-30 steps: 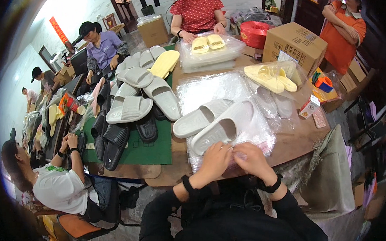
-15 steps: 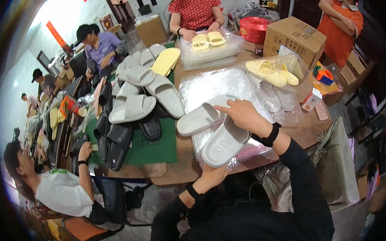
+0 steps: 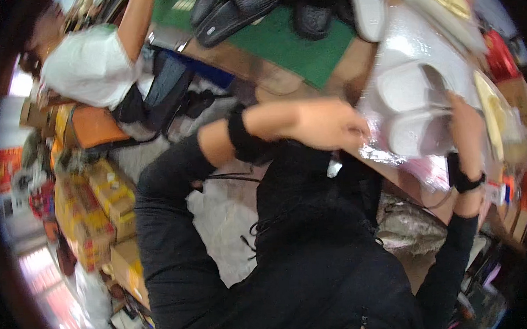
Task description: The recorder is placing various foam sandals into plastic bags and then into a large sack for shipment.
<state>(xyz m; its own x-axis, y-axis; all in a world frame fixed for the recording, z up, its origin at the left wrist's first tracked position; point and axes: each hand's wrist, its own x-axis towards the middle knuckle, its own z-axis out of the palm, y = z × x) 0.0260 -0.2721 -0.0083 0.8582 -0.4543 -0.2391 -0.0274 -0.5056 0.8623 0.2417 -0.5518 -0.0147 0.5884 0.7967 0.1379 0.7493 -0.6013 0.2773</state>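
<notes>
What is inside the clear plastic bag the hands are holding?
Two white slippers lie side by side inside the clear plastic bag. The left hand grips its near edge and the right hand covers its far side, so anything under the slippers is hidden.

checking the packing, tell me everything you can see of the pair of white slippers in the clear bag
The pair of white slippers looks like smooth moulded foam, open-toed slides with broad straps, lying side by side inside a glossy clear plastic bag on the wooden table's edge. The view is tilted and blurred, so fine detail is lost. The left hand grips the bag's crinkled near edge; the right hand rests against the slippers' far side.
</notes>
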